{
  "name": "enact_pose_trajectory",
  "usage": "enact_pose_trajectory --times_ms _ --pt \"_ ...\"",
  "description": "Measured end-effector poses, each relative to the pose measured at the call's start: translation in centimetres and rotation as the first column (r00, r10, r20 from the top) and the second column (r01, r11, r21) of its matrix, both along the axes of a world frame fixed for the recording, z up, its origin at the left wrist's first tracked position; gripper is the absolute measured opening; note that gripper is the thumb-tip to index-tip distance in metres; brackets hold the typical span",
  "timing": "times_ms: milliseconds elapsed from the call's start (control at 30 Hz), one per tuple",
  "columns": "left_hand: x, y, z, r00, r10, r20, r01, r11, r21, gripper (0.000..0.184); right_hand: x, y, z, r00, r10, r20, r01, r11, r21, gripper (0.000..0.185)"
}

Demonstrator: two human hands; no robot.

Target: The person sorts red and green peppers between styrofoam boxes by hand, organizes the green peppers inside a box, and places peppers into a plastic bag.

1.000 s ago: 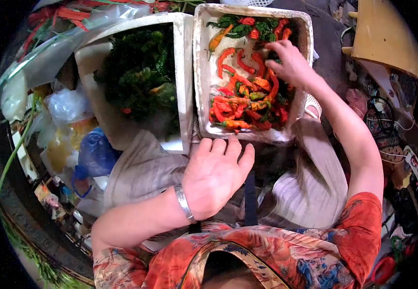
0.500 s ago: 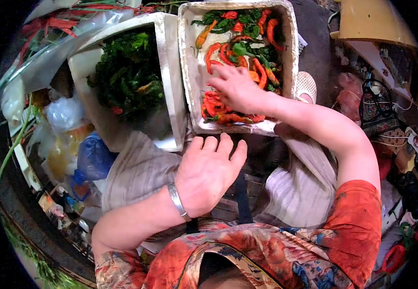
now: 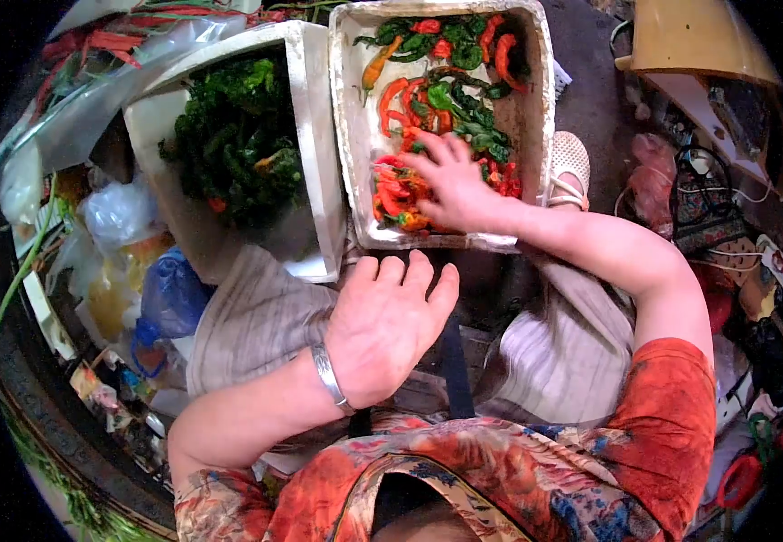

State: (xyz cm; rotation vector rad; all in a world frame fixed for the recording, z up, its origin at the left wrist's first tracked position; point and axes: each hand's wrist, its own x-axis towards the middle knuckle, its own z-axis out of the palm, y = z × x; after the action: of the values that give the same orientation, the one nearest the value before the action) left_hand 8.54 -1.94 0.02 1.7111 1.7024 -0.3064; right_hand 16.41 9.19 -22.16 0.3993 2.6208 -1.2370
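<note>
Peppers (image 3: 391, 187), red, orange and green, lie loose in the white box (image 3: 340, 117) on my feed, with the brightest red ones heaped toward its near side. The person's right hand (image 3: 460, 188) is over that heap, palm down, its fingers spread apart. I cannot tell from my seat whether a pepper is touched or covered beneath them (the back of the hand blocks my view).

Compared with half a second ago, I see that hand sitting a little closer to the near rim and further to the right. A second ago it was over at the far right part of the box. The pile has been disturbed too: the long red pepper that lay just right of the hand no longer shows there, and green ones now lie just beyond the hand.

The left hand (image 3: 387, 330), with a silver bracelet (image 3: 328, 379) at the wrist, has hardly moved. It hangs just short of the near rim, its fingers slightly bent and a little apart, and I see nothing in them.

To the left, the second box (image 3: 312, 154) stands tilted beside the first, with dark leafy greens (image 3: 238, 135) inside (a few orange bits among them).
</note>
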Motion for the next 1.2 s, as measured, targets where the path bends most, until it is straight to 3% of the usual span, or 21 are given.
enact_pose_trajectory --times_ms 67,133,200,267,367,400,467,600,733,800,933,967,1000,1067,1133,1200 --pt "-0.1 0.0 0.0 1.0 -0.003 0.003 0.003 1.0 0.029 0.048 -0.3 -0.6 2.2 0.989 0.062 -0.136 -0.087 0.979 -0.186 0.072" --pt "-0.2 0.0 0.0 1.0 0.006 0.006 -0.006 1.0 0.015 0.047 -0.7 -0.6 3.4 0.962 0.107 -0.25 -0.167 0.958 -0.231 0.066" --pt "-0.1 0.1 0.0 1.0 0.019 0.009 -0.019 1.0 0.008 0.047 -1.2 0.5 2.2 0.938 0.037 -0.345 -0.13 0.959 -0.251 0.056" --pt "-0.2 -0.1 -0.1 1.0 0.007 -0.012 -0.007 1.0 0.025 0.047 -1.5 3.5 0.7 0.957 0.069 -0.281 -0.095 0.992 -0.08 0.035" --pt "-0.3 -0.1 -0.1 1.0 0.006 -0.016 -0.006 1.0 0.015 0.047 -1.7 8.0 0.7 0.997 -0.019 -0.069 0.026 0.995 0.096 0.02" --pt "-0.3 -0.2 -0.1 1.0 0.009 -0.013 -0.009 1.0 0.013 0.047 -1.3 9.4 -1.2 0.994 0.041 -0.096 -0.013 0.96 0.28 0.017" --pt "-0.4 -0.1 0.0 1.0 0.008 0.006 -0.008 1.0 0.009 0.048 -0.7 10.8 -2.3 0.997 0.072 0.033 -0.079 0.93 0.358 0.019" --pt "-0.3 -0.1 -0.1 1.0 0.017 0.007 -0.017 1.0 -0.004 0.048 0.0 10.4 -5.3 0.994 0.008 0.112 -0.05 0.924 0.38 0.023" --pt "-0.5 -0.2 0.0 1.0 0.016 0.005 -0.016 1.0 -0.013 0.048 -1.3 11.3 -4.2 0.995 -0.01 0.098 -0.022 0.946 0.323 0.023" --pt "-0.4 -0.2 0.1 1.0 0.028 0.007 -0.028 1.0 -0.012 0.049 -2.7 11.8 -2.4 0.963 -0.137 0.23 0.094 0.978 0.185 0.027" --pt "-0.5 -0.2 0.1 1.0 0.014 0.015 -0.014 1.0 -0.022 0.049 -4.3 11.6 -2.6 0.98 -0.141 0.141 0.122 0.983 0.135 0.042" --pt "-0.4 -0.3 0.0 1.0 0.011 0.013 -0.01 1.0 -0.023 0.049 -4.7 11.4 -4.6 0.994 -0.098 0.048 0.088 0.982 0.169 0.045" --pt "-0.3 -0.3 0.0 1.0 0.008 0.012 -0.008 1.0 -0.027 0.049 -5.5 10.7 -3.9 0.988 -0.076 0.136 0.052 0.984 0.171 0.045" --pt "-0.4 -0.4 -0.1 0.999 0.027 0.026 -0.026 0.999 -0.02 0.049 -6.6 9.7 -5.1 0.996 -0.004 0.094 -0.015 0.98 0.197 0.045" --pt "-0.5 -0.3 0.1 0.999 0.026 0.028 -0.025 0.999 -0.02 0.05 -7.2 9.5 -5.5 0.996 -0.039 0.077 0.019 0.97 0.244 0.044" --pt "-0.7 -0.3 0.2 0.999 0.031 0.03 -0.031 0.999 -0.012 0.05 -7.7 10.6 -5.4 0.999 -0.004 0.04 -0.002 0.989 0.148 0.045"
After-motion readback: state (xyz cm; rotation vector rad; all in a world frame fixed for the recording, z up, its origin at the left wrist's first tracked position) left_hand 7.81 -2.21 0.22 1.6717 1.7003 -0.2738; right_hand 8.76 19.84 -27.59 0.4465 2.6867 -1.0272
